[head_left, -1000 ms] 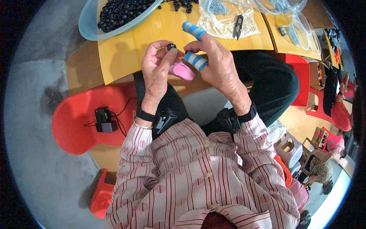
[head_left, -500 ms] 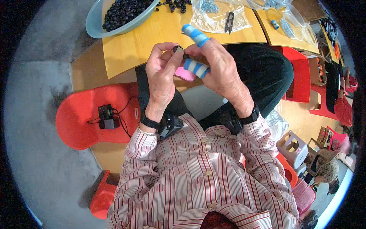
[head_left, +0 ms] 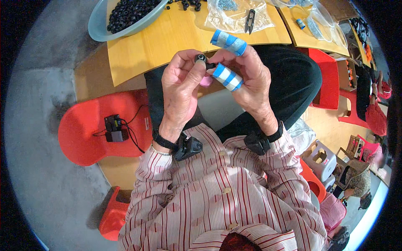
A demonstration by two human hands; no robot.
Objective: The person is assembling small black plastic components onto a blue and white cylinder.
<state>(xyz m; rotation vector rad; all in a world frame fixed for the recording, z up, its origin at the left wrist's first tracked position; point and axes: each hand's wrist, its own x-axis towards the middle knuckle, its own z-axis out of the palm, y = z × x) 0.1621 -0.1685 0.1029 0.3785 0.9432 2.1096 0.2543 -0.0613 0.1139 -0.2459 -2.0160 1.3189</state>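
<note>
Over the table's near edge, my left hand [head_left: 181, 85] pinches a small black ring-shaped part [head_left: 201, 57] between thumb and fingers, its round hole facing up. Close on its right is my right hand [head_left: 256, 81], with thumb and a finger wrapped in blue and white tape [head_left: 228, 77]. Its fingertips close on a second small dark piece [head_left: 211, 65] beside the ring; whether the two pieces are joined I cannot tell. Something pink [head_left: 206, 81] shows below the fingers, partly hidden by my left hand.
A pale blue basin [head_left: 97, 25] of black parts stands on the wooden table [head_left: 146, 52], with several loose ones nearby. Thread snips [head_left: 250, 21] lie on a clear plastic bag [head_left: 217, 19] holding light-blue bits. A red chair [head_left: 79, 134] with a cabled black device [head_left: 115, 127] is at left.
Both hands have shifted slightly right. The right hand's taped fingers have turned and come nearer the left fingertips, and the black part's hole now faces up more plainly.
</note>
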